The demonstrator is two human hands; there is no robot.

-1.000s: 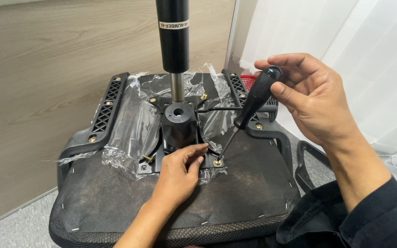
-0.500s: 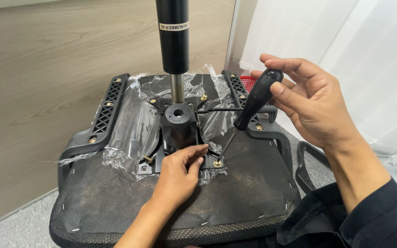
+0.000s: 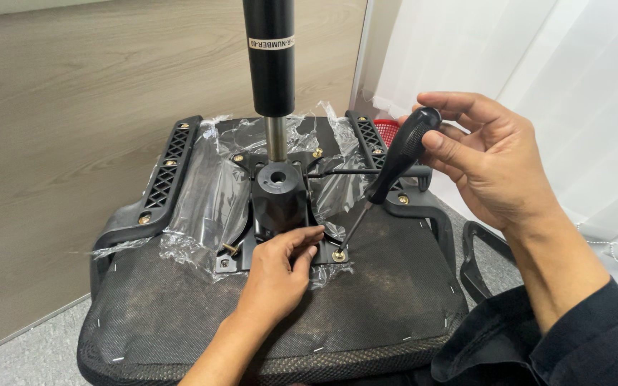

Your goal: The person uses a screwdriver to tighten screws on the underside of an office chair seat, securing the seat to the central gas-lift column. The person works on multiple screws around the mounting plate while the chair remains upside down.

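An upturned black office chair seat (image 3: 180, 336) lies in front of me, its black metal mechanism plate (image 3: 280, 204) on top, partly wrapped in clear plastic film (image 3: 212, 200). My right hand (image 3: 488, 161) grips a black-handled screwdriver (image 3: 398, 154), whose tip sits on a brass screw (image 3: 338, 255) at the plate's near right corner. My left hand (image 3: 280, 268) rests on the plate's near edge, fingertips pressing beside that screw. Another brass screw (image 3: 232, 249) stands loose at the near left corner.
A black gas-lift cylinder (image 3: 270, 57) rises from the plate's centre. Black armrest brackets (image 3: 169, 168) flank the seat. A wood-panel wall stands behind at left, white curtains at right. A red item (image 3: 388, 130) peeks out behind the seat. Grey floor lies at lower left.
My right hand has shifted its fingers on the screwdriver handle, turning it slightly. The left hand stays pressed on the plate.
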